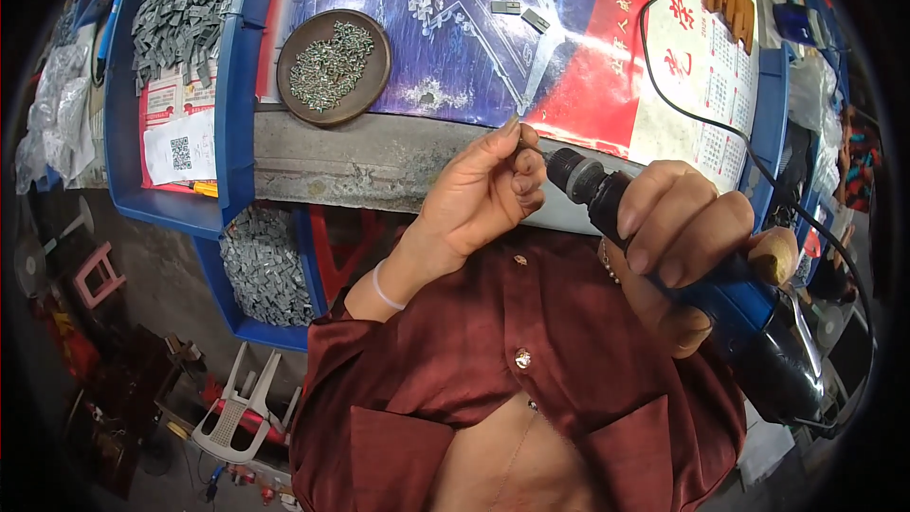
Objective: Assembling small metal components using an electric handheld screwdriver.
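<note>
My right hand (678, 237) grips a blue and black electric screwdriver (730, 308), its black chuck (573, 173) pointing left. My left hand (483, 194) is pinched at the driver's thin bit (533, 149), with the fingertips close to the tip; whether a screw is between them I cannot tell. Both hands hover at the front edge of the grey bench (379, 166). Two small grey metal parts (519, 13) lie on the blue poster (455, 47) beyond the hands.
A round brown dish (374, 95) of small screws sits on the bench at the left. Blue bins (232, 66) hold several grey metal parts (185, 9), with another bin (263, 265) lower down. The driver's black cord (664, 76) loops across a calendar sheet. A white plastic chair (237, 408) stands on the floor.
</note>
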`<state>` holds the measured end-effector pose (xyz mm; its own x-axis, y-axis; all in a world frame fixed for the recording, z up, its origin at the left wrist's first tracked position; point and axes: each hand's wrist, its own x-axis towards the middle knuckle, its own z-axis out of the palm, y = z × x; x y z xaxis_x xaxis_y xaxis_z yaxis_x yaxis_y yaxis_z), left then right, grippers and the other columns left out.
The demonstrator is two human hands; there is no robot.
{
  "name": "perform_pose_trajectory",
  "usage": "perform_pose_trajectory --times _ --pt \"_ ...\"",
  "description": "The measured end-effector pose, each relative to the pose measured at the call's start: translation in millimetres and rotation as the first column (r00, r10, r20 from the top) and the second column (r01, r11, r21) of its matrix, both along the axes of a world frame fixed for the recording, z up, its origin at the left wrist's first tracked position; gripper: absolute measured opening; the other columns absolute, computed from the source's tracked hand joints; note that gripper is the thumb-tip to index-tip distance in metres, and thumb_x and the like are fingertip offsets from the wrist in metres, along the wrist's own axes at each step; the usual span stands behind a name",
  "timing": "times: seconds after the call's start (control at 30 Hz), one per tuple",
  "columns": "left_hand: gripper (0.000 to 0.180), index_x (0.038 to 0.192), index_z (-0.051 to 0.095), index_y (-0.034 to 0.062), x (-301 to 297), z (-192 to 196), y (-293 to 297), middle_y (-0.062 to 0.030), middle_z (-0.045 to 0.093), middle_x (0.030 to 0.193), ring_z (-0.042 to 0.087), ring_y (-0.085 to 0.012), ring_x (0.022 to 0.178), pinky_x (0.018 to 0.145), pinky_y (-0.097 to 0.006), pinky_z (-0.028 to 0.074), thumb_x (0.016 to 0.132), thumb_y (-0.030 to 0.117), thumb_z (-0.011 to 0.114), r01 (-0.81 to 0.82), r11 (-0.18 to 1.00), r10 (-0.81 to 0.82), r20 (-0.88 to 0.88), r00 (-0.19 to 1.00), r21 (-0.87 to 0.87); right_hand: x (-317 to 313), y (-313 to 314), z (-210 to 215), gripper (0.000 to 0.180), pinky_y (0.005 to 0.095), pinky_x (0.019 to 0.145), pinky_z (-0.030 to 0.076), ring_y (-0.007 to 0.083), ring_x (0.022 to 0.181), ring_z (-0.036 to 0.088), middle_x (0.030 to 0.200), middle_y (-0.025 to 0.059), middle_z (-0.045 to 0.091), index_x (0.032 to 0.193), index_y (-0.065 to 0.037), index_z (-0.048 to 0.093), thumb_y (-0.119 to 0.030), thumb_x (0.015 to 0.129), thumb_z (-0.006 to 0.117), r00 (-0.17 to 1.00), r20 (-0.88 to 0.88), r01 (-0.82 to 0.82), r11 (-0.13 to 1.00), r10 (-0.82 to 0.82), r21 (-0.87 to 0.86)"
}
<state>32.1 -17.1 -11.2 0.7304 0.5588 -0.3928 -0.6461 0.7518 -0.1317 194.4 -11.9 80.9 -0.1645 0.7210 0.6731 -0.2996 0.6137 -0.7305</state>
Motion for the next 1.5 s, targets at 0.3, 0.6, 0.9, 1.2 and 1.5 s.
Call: perform_pose_trajectory --times 0.3,0.6,0.9,1.2,1.5 --pt "0.023 0.095 0.056 0.007 2.3 1.6 3.2 0.002 0.051 0.071 0.046 -0.0071 0.06 0.058 -0.022 0.038 0.096 0.03 0.053 0.016 0.999 -0.015 -0.032 0.999 0.038 -4.1 2.1 5.1 0.055 0.0285 0.054 0.047 0.0136 0.058 0.055 0.078 0.0017 0.052 0.126 -0.015 0.037 -0.028 0.083 0.07 0.999 0.04 0.024 0.999 -0.025 0.035" --pt "0.024 0.096 0.057 0.0075 1.7 -2.2 3.1 0.0024 0.053 0.072 0.047 -0.0063 0.059 0.058 -0.022 0.039 0.096 0.031 0.052 0.021 1.0 -0.022 -0.048 0.999 -0.015 -9.7 -0.7 -0.7 0.052 0.0298 0.056 0.049 0.0151 0.059 0.056 0.078 0.003 0.052 0.122 -0.015 0.036 -0.026 0.084 0.07 0.995 0.068 0.076 0.997 -0.077 0.021" --pt "0.025 0.098 0.057 0.0073 0.5 -5.1 2.1 0.0017 0.057 0.073 0.05 -0.0077 0.061 0.059 -0.023 0.041 0.097 0.032 0.05 0.014 1.0 -0.014 0.012 1.0 -0.016 -8.4 3.3 -5.9 0.052 0.0309 0.057 0.049 0.0154 0.059 0.056 0.078 0.0033 0.052 0.121 -0.013 0.035 -0.025 0.084 0.069 0.997 0.043 0.06 0.996 -0.062 0.061" --pt "0.026 0.101 0.057 0.0065 -0.5 -8.3 0.8 0.0 0.059 0.077 0.053 -0.0088 0.064 0.061 -0.024 0.043 0.098 0.031 0.049 -0.013 1.0 0.012 0.01 1.0 0.029 -3.7 6.2 -6.1 0.05 0.03 0.057 0.049 0.0149 0.059 0.056 0.078 0.0029 0.051 0.121 -0.013 0.035 -0.026 0.085 0.068 0.998 0.052 0.014 0.998 -0.018 0.064" --pt "0.027 0.101 0.059 0.0042 -1.4 -9.4 0.2 -0.0013 0.061 0.076 0.054 -0.0101 0.064 0.062 -0.025 0.044 0.097 0.029 0.05 -0.002 1.0 0.002 -0.006 1.0 0.029 -7.5 2.9 -4.9 0.049 0.03 0.056 0.049 0.0144 0.059 0.056 0.078 0.0028 0.051 0.119 -0.013 0.036 -0.025 0.084 0.069 0.997 0.043 0.059 0.997 -0.061 0.045"
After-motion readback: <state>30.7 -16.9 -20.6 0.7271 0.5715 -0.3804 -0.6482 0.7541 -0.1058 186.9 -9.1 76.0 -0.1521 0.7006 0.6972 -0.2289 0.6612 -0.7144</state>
